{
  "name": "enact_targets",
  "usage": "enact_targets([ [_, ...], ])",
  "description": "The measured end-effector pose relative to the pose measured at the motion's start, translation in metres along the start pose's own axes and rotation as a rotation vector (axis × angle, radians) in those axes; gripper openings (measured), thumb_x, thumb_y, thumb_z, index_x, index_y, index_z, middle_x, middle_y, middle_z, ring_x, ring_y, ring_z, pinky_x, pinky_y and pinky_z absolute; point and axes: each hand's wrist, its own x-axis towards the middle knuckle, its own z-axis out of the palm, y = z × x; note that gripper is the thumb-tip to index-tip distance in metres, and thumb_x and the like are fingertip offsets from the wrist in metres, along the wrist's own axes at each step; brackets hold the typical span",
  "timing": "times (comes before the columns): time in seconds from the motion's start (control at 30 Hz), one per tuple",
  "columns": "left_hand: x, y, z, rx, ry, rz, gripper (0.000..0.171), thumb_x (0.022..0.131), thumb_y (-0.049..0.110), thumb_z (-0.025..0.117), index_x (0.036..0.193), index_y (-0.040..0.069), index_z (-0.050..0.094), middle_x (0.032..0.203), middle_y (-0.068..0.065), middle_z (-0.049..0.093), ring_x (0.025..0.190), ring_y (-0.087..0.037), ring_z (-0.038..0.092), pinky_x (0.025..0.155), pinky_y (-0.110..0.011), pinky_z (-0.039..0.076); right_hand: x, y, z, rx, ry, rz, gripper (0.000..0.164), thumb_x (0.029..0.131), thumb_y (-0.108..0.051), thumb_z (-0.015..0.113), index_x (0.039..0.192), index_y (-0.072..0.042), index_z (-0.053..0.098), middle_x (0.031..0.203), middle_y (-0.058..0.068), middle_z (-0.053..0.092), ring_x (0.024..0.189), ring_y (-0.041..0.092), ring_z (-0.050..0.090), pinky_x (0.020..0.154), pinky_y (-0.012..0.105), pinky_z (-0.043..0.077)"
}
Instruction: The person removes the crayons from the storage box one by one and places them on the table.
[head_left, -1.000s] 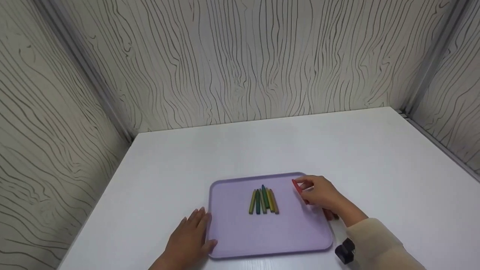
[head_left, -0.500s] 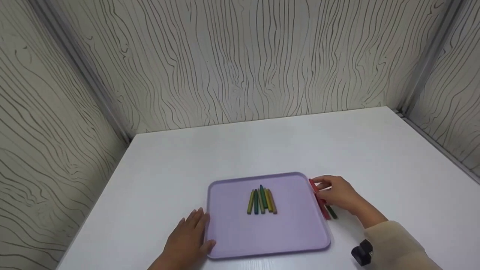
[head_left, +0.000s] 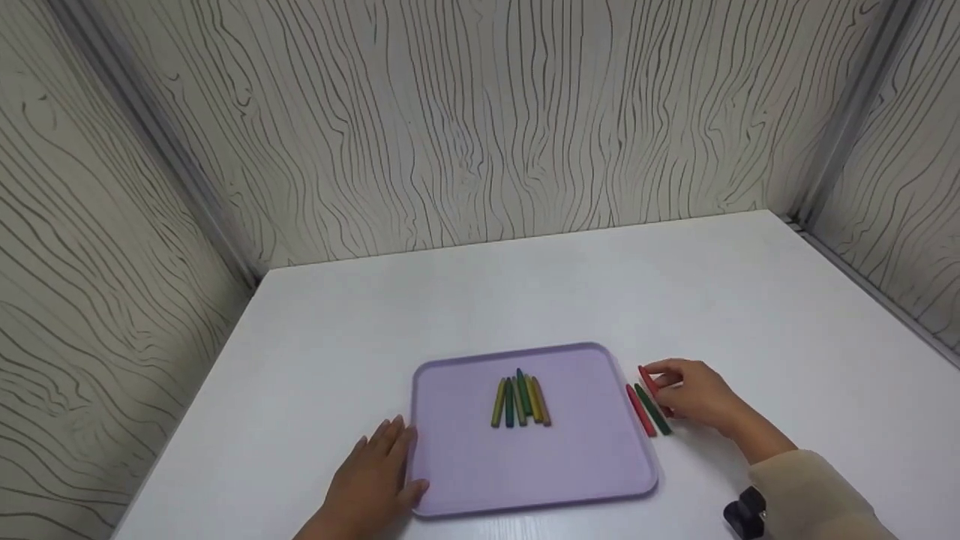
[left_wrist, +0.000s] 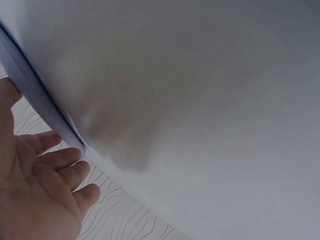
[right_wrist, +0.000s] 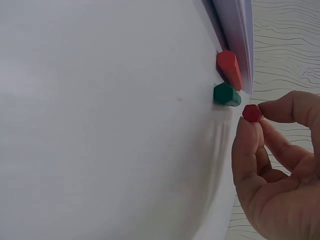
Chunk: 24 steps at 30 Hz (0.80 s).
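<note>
Your right hand [head_left: 697, 394] pinched a red crayon [right_wrist: 251, 113] between thumb and fingers, outside the right edge of the tray [head_left: 532, 469]; whether that crayon touched the surface [head_left: 720, 300], you could not tell. Between it and the tray lay a green crayon [head_left: 652, 409] and a second red crayon [head_left: 640, 410], the latter just beside the rim, so gaps there were narrow. Your left hand [head_left: 371, 469] lay with fingers loosely extended along the tray's left edge, thumb over the rim. A row of crayons [head_left: 523, 397] lay on the tray nearer its far edge. Beyond, the surface stretched broadly to the back wall [head_left: 480, 112].
</note>
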Motion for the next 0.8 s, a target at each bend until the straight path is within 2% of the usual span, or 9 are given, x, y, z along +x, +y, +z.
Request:
enact_targets([
  [0.1,-0.0005,0.0008,-0.0008,-0.009,-0.015,-0.015,0.072,0.089,0.046,0.060,0.140,-0.002,0.043,0.146,-0.022,0.037,0.135,-0.040,0.030,0.106,-0.060,0.026,-0.0016,0.0027,-0.0007,-0.024,-0.003,0.001,0.043,0.083,0.000,0.060,0.124,0.008,0.055,0.103,0.016,0.062,0.081,0.019,0.059,0.063,0.031,0.052],
  [0.27,-0.0004,0.0026,-0.0025,-0.011,-0.047,-0.031,0.073,0.090,0.046,0.059,0.141,-0.002,0.040,0.147,-0.023,0.034,0.136,-0.041,0.028,0.106,-0.061,0.025,-0.0049,0.0049,0.0008,-0.004,-0.016,0.029,0.043,0.082,0.001,0.059,0.125,0.007,0.055,0.105,0.015,0.061,0.081,0.019,0.059,0.062,0.031,0.053],
  [0.43,-0.0004,0.0030,-0.0025,-0.012,-0.050,-0.035,0.072,0.090,0.046,0.059,0.142,-0.002,0.040,0.147,-0.023,0.035,0.136,-0.040,0.028,0.106,-0.060,0.024,-0.0072,0.0049,0.0013,-0.002,-0.020,0.036,0.043,0.082,0.003,0.058,0.124,0.008,0.055,0.105,0.016,0.060,0.082,0.020,0.058,0.062,0.032,0.054],
  [0.8,0.0000,0.0028,-0.0017,-0.016,-0.044,-0.024,0.073,0.090,0.046,0.059,0.142,-0.002,0.040,0.147,-0.023,0.034,0.136,-0.041,0.028,0.106,-0.060,0.025,-0.0090,0.0036,0.0032,-0.090,0.000,0.050,0.038,0.081,0.003,0.060,0.119,0.009,0.057,0.095,0.010,0.061,0.077,0.019,0.056,0.057,0.031,0.052],
])
